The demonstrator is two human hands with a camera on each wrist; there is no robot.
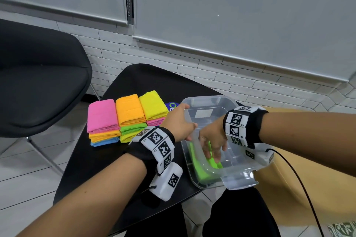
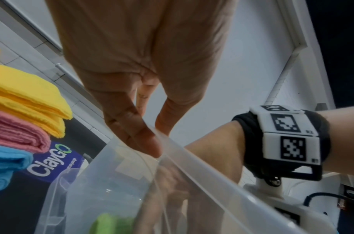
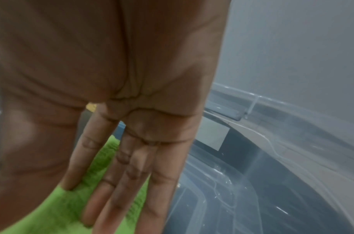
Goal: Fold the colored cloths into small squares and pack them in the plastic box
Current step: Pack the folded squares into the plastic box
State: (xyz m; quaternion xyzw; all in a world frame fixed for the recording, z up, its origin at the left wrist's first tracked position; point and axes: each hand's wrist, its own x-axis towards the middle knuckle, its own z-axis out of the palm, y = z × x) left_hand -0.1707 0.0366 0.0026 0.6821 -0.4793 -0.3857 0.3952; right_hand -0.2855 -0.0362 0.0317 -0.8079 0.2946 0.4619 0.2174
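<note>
1. Green cloth [image 1: 204, 174], already folded, lies at the near end of the plastic box [image 1: 229, 102], and this is the only cloth inside it.
2. Your right hand [image 1: 212, 140] is down in the box with the fingers [image 3: 119, 182] straight and close together, and they press flat on the green cloth; this hand grips nothing.
3. Your left hand [image 1: 178, 123] holds the left rim of the box: the thumb [image 2: 135, 134] lies on the rim and the other fingers are curled over the edge, so the box is kept steady.
4. I judge that the step in hand is the packing of the first square, which you push flat onto the bottom.
5. Three stacks of folded cloths [image 1: 126, 116], in pink, orange, yellow, green and blue, wait on the black worktop [image 1: 107, 159] just left of the box.
6. For the next move you should lift the right hand out and take one square from the nearest stack. Hold it by the whole folded packet so that the layers do not open, and place it beside the green one. Keep the left hand on the rim, because the light box can slide.
</note>
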